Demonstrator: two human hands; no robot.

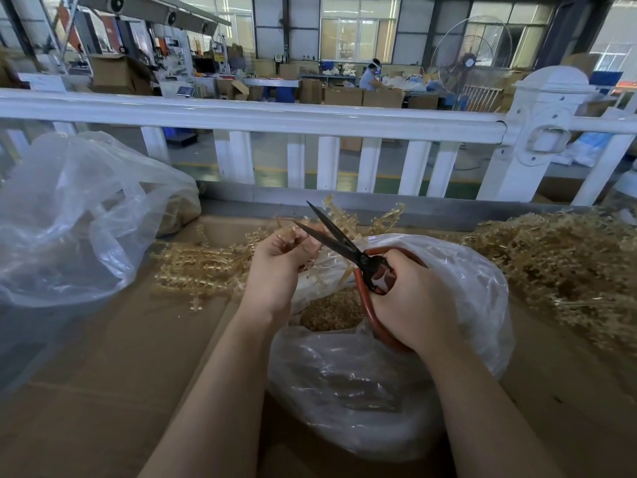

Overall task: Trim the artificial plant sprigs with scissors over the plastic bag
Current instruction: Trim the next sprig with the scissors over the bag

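Both bare forearms reach forward from the bottom edge and draw closer together toward the hands. The left hand [275, 262] is raised with its back to the camera, wrist bent slightly, fingers curled inward and pinching a pale tan artificial plant sprig [339, 219] at the fingertips. The right hand [412, 301] sits lower and just to the right, near but apart from the left, its fingers wrapped through and around the red looped handles of the dark-bladed scissors [339, 241], thumb on the upper loop; the blades stand apart, pointing up and left past the left fingertips
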